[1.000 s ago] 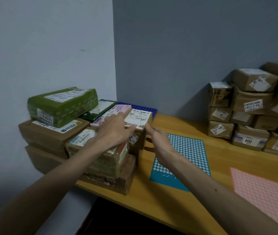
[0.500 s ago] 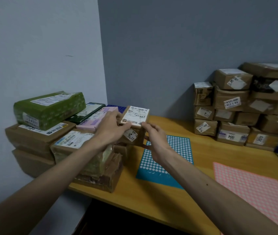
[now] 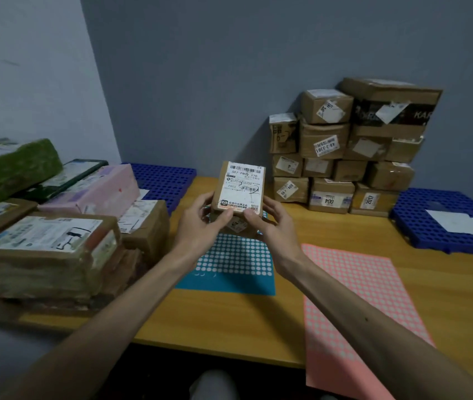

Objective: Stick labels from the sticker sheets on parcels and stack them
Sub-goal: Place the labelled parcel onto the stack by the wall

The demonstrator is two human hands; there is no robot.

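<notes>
Parcel point(image 3: 239, 189) above left sticker sheet point(image 3: 229, 272), right sticker sheet point(image 3: 359, 284) beside; stacked parcels point(image 3: 50, 246) left, piled boxes point(image 3: 342, 168) behind, on table point(image 3: 446, 298).

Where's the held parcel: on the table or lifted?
Lifted: left hand and right hand hold the parcel above the blue sticker sheet.

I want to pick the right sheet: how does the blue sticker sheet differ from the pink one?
The blue sticker sheet lies wholly on the table, partly hidden behind the held parcel; the pink sticker sheet lies to its right and overhangs the table's front edge. The pink sheet also looks larger. Both lie flat and carry rows of white round dots.
</notes>
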